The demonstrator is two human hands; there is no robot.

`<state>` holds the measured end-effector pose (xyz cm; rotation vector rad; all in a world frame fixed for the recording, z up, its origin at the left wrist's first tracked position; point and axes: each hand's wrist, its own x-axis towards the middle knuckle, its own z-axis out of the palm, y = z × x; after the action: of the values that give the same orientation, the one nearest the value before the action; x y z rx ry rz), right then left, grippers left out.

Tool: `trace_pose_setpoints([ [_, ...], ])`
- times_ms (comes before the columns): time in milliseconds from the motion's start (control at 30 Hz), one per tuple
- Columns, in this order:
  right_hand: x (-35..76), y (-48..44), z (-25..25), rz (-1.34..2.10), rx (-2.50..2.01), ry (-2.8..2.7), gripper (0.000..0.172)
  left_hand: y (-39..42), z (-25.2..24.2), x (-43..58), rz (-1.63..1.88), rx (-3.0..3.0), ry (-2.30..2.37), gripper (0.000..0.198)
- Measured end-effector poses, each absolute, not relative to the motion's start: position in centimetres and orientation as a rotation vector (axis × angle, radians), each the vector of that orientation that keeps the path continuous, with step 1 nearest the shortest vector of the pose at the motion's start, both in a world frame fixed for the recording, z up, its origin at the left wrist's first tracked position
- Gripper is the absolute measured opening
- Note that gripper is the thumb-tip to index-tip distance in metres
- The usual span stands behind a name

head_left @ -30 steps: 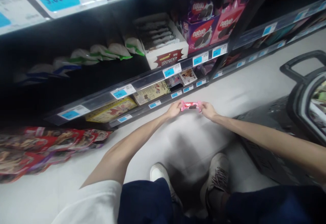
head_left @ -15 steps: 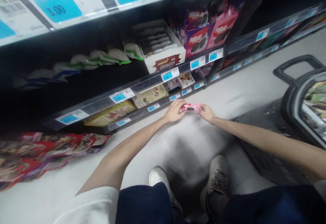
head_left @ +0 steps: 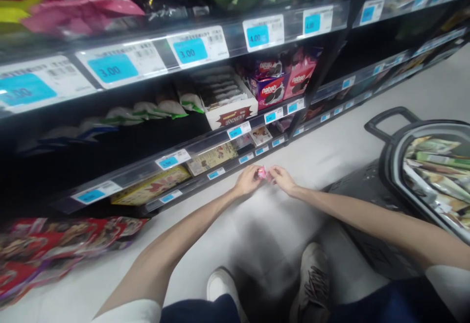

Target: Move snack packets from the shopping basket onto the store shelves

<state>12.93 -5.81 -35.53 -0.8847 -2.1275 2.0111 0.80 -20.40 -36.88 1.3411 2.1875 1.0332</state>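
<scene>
Since a second ago, the small pink-and-red shiny wrapped packet (head_left: 262, 172) goes from stretched out between both hands to mostly hidden in the left one, just a short bit poking out. Going left to right: glossy red printed bags (head_left: 73, 244) sit low by the floor, then a flat yellow printed box (head_left: 150, 186) on the bottom shelf. Next, the bare left hand (head_left: 247, 180) has its fingers curled round the packet, out over the pale floor. Bare right hand (head_left: 282, 178) is right at the packet's other side, fingers bunched narrow; can't tell if they're pinching it. Far right, a dark grey plastic basket (head_left: 389, 166) holds green and cream packets (head_left: 440, 164).
</scene>
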Motion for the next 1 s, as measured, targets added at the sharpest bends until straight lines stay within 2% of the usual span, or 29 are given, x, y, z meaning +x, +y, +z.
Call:
trace_pose_setpoints([
  [100,12.5,-5.4,-35.7,1.894,-1.005,-2.159,0.014,-20.4,-36.6,1.3,1.223,1.058,2.106,0.039],
  [200,12.5,-5.1,-35.9,1.804,-1.096,-2.188,0.02,-20.3,-36.2,1.7,1.389,0.849,1.994,0.047],
  [367,13.2,-5.1,-35.6,2.136,-1.074,-2.08,0.032,-20.2,-36.1,1.7,1.572,0.763,1.795,0.056],
  [567,13.1,-4.7,-35.1,2.016,-1.016,-2.007,0.036,-20.1,-36.1,1.5,1.565,0.686,1.815,0.051],
  [1000,13.0,-4.7,-34.9,1.98,-0.935,-2.069,0.038,-20.5,-36.6,1.2,1.575,0.602,1.764,0.064],
])
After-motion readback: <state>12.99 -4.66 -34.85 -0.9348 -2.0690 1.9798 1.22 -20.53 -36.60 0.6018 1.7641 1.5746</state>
